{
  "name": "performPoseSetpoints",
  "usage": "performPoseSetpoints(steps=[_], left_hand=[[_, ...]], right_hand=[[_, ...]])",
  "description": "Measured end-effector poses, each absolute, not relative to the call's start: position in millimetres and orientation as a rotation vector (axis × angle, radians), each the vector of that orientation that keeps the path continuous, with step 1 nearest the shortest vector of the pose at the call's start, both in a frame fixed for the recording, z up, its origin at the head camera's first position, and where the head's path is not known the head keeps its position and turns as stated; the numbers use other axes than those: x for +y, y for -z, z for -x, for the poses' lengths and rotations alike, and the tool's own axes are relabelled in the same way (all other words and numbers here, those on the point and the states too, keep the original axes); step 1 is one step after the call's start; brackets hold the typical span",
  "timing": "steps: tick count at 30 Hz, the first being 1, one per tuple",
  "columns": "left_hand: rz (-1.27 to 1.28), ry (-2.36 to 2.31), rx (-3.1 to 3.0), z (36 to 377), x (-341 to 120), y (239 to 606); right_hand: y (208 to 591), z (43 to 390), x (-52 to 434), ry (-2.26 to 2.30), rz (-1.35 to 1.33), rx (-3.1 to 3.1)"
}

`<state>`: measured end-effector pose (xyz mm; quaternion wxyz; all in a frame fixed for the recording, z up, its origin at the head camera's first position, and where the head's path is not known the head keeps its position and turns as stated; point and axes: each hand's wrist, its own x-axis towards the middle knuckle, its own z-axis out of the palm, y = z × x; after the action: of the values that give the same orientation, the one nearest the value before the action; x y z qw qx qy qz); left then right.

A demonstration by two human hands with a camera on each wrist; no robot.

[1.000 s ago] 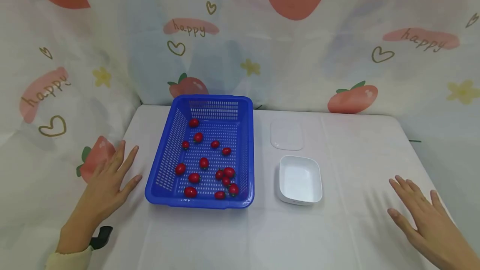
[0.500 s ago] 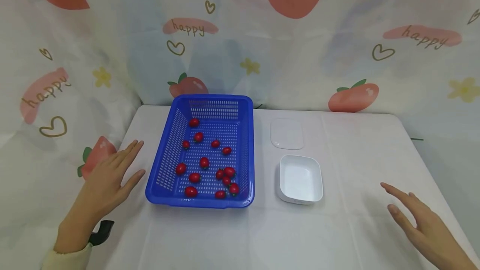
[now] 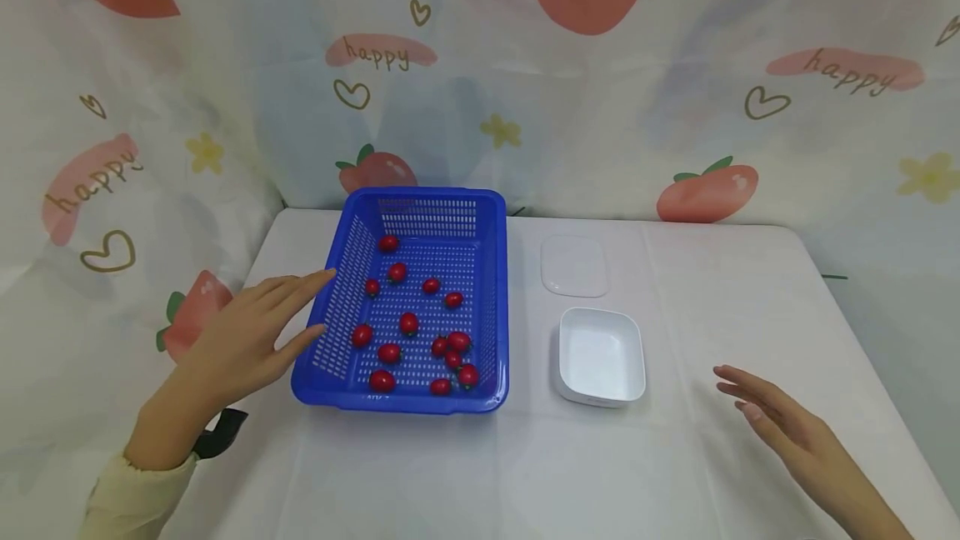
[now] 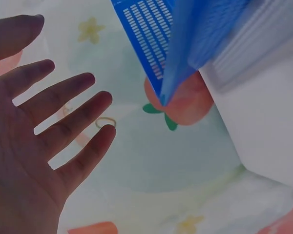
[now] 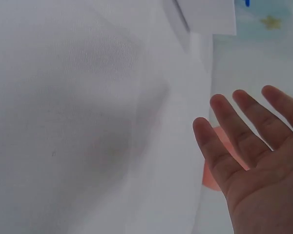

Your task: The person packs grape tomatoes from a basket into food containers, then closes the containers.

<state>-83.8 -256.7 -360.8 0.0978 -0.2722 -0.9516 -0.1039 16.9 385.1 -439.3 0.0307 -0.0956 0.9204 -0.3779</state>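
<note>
A blue plastic basket point(image 3: 497, 273) with slotted walls stands left of the middle of the table, and several small red cherry tomatoes point(image 3: 408, 323) lie scattered on its floor. My left hand point(image 3: 247, 336) hovers at the basket's left side, its fingertips over the rim in the head view; the left wrist view shows its fingers spread and holding nothing. To the basket's right is a white square bowl point(image 3: 600, 357) with nothing inside. My right hand point(image 3: 795, 432) is in the air right of that bowl, fingers extended and the palm bare in the right wrist view.
Behind the bowl a clear, rounded-square lid point(image 3: 574, 266) lies flat on the white tablecloth point(image 3: 570, 473). A printed fabric curtain point(image 3: 600, 107) with strawberries and hearts closes off the back and sides. A dark strap piece point(image 3: 219, 433) hangs at the left wrist.
My left hand has moved right, from beside the basket to its left rim. My right hand has come left towards the bowl. Basket, tomatoes, bowl and lid stay in place.
</note>
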Motion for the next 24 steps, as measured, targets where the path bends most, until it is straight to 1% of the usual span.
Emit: performPoseSetpoints(steps=[7, 12, 20, 24], left_hand=[[0.949, 0.399, -2.847, 98.7, -244.8, 352.2], [1.005, 0.509, -2.891, 111.8, -237.1, 347.3], [1.017, 0.711, -2.986, 134.6, -229.5, 352.0], [1.076, 0.752, -2.979, 143.3, -225.1, 354.5]], right_hand=[[443.9, -9.4, 373.4, 1.295, 0.333, 2.75], [450.7, -4.5, 367.1, 1.416, 0.358, 2.651], [457.5, 2.4, 358.8, 1.533, 0.326, 2.513], [460.0, 7.1, 354.7, 1.598, 0.306, 2.446]])
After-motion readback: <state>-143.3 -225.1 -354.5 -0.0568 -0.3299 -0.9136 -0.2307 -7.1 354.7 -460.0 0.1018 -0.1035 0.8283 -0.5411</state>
